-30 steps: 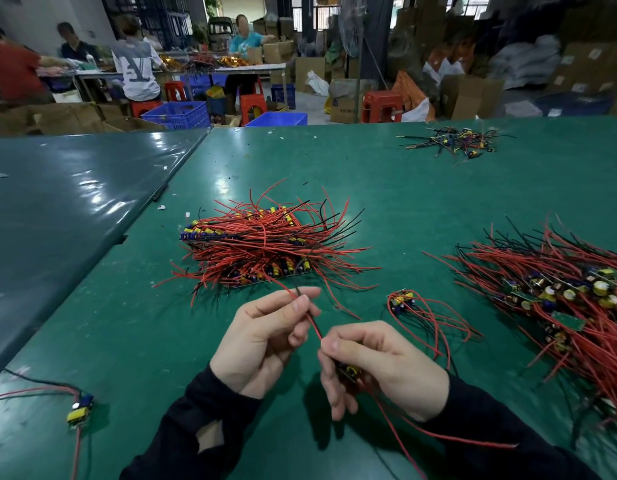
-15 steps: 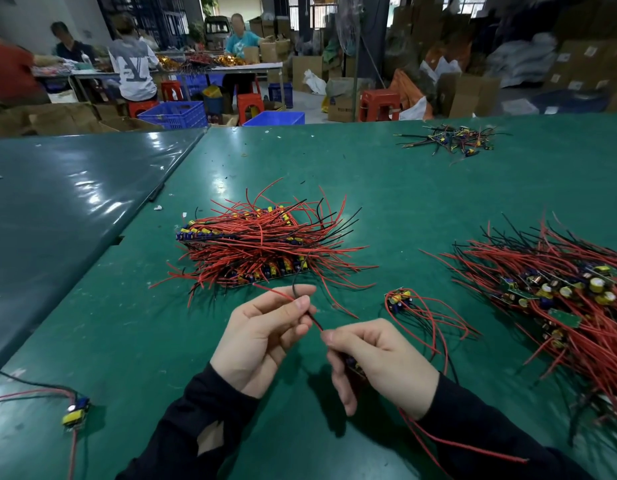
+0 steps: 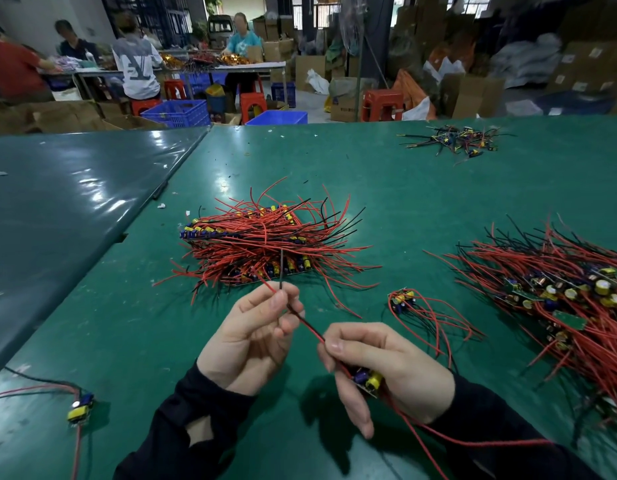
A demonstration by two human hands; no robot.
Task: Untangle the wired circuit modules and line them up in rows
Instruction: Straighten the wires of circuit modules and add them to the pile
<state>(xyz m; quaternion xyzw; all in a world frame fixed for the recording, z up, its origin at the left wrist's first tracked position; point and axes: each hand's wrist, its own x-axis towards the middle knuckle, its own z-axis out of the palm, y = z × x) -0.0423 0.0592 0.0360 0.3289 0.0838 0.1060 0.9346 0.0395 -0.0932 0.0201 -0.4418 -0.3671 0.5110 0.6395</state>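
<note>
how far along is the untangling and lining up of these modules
Done: a stack of modules lies in rows mid-table, wires fanned out. In hand: the right hand grips one module while the left hand pinches its red and black wires, pulling them straight. Left: the tangled heap on the right, a small loose bunch beside it and a lone module at the left.

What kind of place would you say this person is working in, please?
Most likely a small electronics assembly workshop or warehouse floor. Heaps of wired circuit modules lie on a long green worktable, other workers sit at a far table, and cardboard boxes and blue crates stand around.
</note>
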